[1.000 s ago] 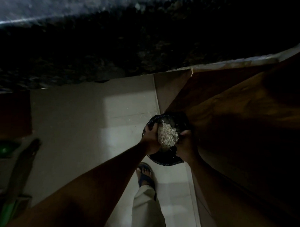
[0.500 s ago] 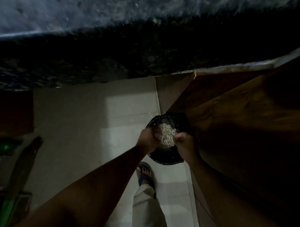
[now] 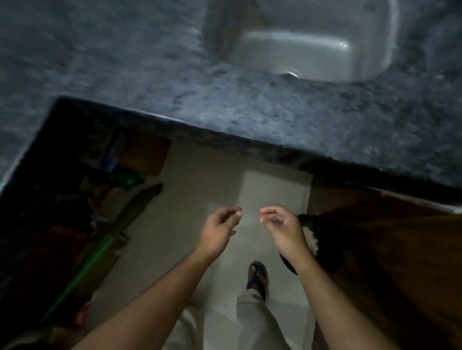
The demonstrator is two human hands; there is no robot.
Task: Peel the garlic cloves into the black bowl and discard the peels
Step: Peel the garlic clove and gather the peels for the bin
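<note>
Peels [image 3: 311,239], a pale papery heap, sit inside a dark bin [image 3: 324,246] on the floor at the right, beside a brown cabinet [image 3: 405,259]; the right wrist hides much of both. Judging by their look, the peels are feather-light, dry and flaky, likely to cling to skin or drift, so any strays would best be gathered in a loose scoop or pinched between fingertips rather than squeezed. The right hand [image 3: 283,229] hovers just left of the bin and above it, its fingers [image 3: 269,211] loosely curled and holding nothing that can be seen. The left hand [image 3: 219,228] hangs farther left over the pale floor [image 3: 197,200], well apart from the peels, with its fingers also loosely curled and seemingly empty, though blur makes small scraps impossible to rule out. A sandalled foot [image 3: 257,276] stands below the hands. Above, a dark speckled tabletop [image 3: 123,66] runs across the view with a steel sink [image 3: 366,27] set in it. No black bowl or garlic cloves are visible.
</note>
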